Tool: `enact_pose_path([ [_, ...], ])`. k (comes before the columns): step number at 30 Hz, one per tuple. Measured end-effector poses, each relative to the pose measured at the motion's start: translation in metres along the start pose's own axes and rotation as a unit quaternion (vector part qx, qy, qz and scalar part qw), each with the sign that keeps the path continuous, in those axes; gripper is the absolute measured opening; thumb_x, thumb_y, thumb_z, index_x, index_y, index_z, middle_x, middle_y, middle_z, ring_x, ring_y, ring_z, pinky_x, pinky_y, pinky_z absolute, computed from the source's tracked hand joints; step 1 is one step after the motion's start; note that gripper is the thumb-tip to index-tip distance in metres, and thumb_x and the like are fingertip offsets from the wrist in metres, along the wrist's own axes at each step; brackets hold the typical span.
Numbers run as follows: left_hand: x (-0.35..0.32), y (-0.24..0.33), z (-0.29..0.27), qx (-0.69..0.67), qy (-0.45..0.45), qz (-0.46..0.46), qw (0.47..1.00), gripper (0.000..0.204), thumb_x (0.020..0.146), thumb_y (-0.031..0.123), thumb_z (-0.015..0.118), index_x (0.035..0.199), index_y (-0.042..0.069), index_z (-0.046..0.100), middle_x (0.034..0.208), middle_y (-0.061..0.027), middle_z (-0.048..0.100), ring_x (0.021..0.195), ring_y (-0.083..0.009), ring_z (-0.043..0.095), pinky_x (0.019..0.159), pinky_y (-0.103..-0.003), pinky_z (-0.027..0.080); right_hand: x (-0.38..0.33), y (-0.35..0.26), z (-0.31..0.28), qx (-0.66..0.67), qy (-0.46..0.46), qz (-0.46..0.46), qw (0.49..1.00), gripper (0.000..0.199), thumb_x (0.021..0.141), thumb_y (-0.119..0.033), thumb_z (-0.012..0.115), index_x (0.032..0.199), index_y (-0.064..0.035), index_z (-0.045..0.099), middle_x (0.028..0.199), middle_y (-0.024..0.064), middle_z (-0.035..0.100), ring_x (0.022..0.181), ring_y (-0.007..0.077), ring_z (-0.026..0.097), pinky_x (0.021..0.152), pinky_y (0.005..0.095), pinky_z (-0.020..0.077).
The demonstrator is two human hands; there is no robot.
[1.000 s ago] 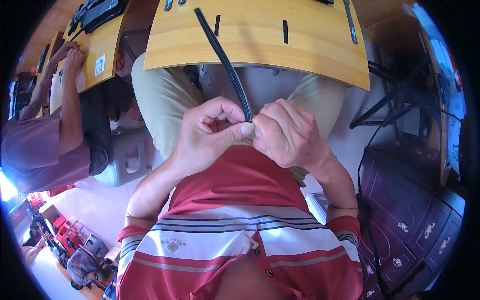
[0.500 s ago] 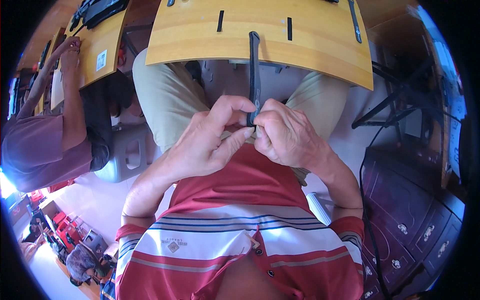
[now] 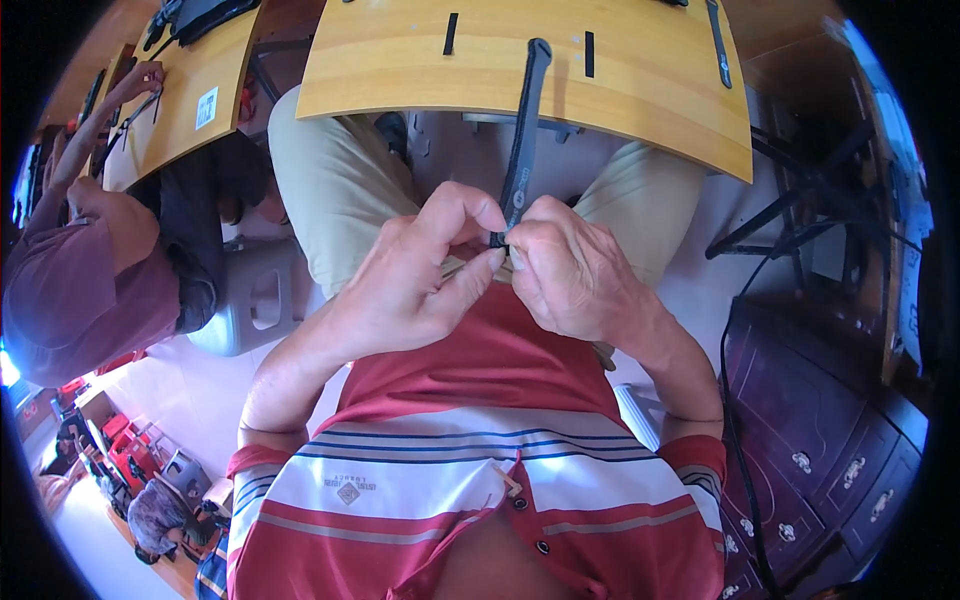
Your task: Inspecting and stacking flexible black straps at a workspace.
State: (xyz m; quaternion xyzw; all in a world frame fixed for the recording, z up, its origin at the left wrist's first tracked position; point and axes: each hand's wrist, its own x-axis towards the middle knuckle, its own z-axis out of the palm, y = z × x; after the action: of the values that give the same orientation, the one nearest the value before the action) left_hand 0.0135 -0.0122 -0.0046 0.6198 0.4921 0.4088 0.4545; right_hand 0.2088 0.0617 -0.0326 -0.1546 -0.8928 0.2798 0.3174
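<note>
Between my hands, above my lap, is a dark grey and black strap (image 3: pixel 527 125) with pale printing and a rounded far end. It stretches away from me and overlaps the table's near edge in the view. My left hand (image 3: pixel 415 270) pinches the strap's near end, which looks like a small black fold or loop. Pressed against the same end are the closed thumb and fingers of my right hand (image 3: pixel 578 268). The fingertips of both hands nearly meet, and they partly hide that end.
Ahead stands a yellow wooden table (image 3: pixel 400 75) with two short black strips (image 3: pixel 451 34) and a similar strap (image 3: pixel 719 45) near its right edge. At left, a co-worker (image 3: pixel 90 270) sits by another table (image 3: pixel 180 110). A dark cabinet (image 3: pixel 800 430) and a cable (image 3: pixel 728 400) are at right.
The strap's far end has swung right and farther over the table. My hands stay pinched at its near end. The co-worker's arm at left has shifted.
</note>
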Motion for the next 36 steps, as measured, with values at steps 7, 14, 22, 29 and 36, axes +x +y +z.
enact_pose_path([
  [7, -0.002, -0.007, 0.001, 0.067, -0.004, 0.037, 0.997, 0.021, 0.092, -0.005, 0.059, 0.106, 0.002, 0.044, 0.079, -0.0138, 0.062, 0.071, -0.0287, 0.069, 0.06, -0.034, 0.049, -0.002, 0.002, -0.001, 0.022, -0.002, 0.033, 0.999, 0.029, 0.077, 0.001, 0.068, 0.098, -0.0021, 0.049, 0.081, 0.014, 0.05, 0.068, 0.0317, 0.059, 0.057, 0.0436, 0.0497],
  [14, -0.002, -0.014, 0.004, -0.007, -0.013, 0.039, 0.999, 0.019, 0.094, -0.005, 0.058, 0.104, 0.002, 0.044, 0.079, -0.0116, 0.063, 0.077, -0.0245, 0.071, 0.066, -0.032, 0.052, -0.006, 0.009, -0.007, 0.22, -0.04, 0.142, 0.964, 0.014, 0.087, 0.001, 0.061, 0.096, -0.0017, 0.051, 0.081, 0.0155, 0.054, 0.065, 0.0313, 0.06, 0.057, 0.0407, 0.0479],
  [22, 0.002, -0.009, 0.0, 0.014, 0.004, 0.03, 0.999, 0.017, 0.096, -0.002, 0.06, 0.103, 0.002, 0.045, 0.078, -0.0119, 0.063, 0.072, -0.0234, 0.069, 0.063, -0.032, 0.051, -0.006, 0.002, 0.008, 0.11, 0.093, 0.046, 0.988, 0.048, 0.075, -0.016, 0.087, 0.111, -0.0038, 0.057, 0.089, 0.0108, 0.061, 0.071, 0.0225, 0.064, 0.059, 0.0332, 0.0528],
  [29, 0.003, -0.005, 0.002, 0.061, 0.015, 0.062, 0.996, 0.019, 0.094, -0.002, 0.062, 0.102, 0.002, 0.046, 0.076, -0.0119, 0.06, 0.068, -0.0259, 0.066, 0.062, -0.032, 0.05, -0.011, 0.0, 0.011, 0.029, 0.18, 0.027, 0.983, 0.031, 0.08, -0.001, 0.08, 0.108, -0.0014, 0.067, 0.095, 0.0121, 0.062, 0.074, 0.021, 0.065, 0.06, 0.0299, 0.0529],
  [36, 0.004, -0.006, 0.019, -0.283, 0.075, -0.056, 0.954, 0.02, 0.096, 0.001, 0.065, 0.107, 0.003, 0.048, 0.087, -0.0037, 0.063, 0.083, -0.0088, 0.064, 0.07, -0.024, 0.052, -0.008, -0.007, 0.02, 0.04, 0.238, 0.039, 0.97, 0.022, 0.084, -0.001, 0.076, 0.104, 0.0001, 0.069, 0.094, 0.013, 0.064, 0.074, 0.0208, 0.064, 0.061, 0.0283, 0.052],
])
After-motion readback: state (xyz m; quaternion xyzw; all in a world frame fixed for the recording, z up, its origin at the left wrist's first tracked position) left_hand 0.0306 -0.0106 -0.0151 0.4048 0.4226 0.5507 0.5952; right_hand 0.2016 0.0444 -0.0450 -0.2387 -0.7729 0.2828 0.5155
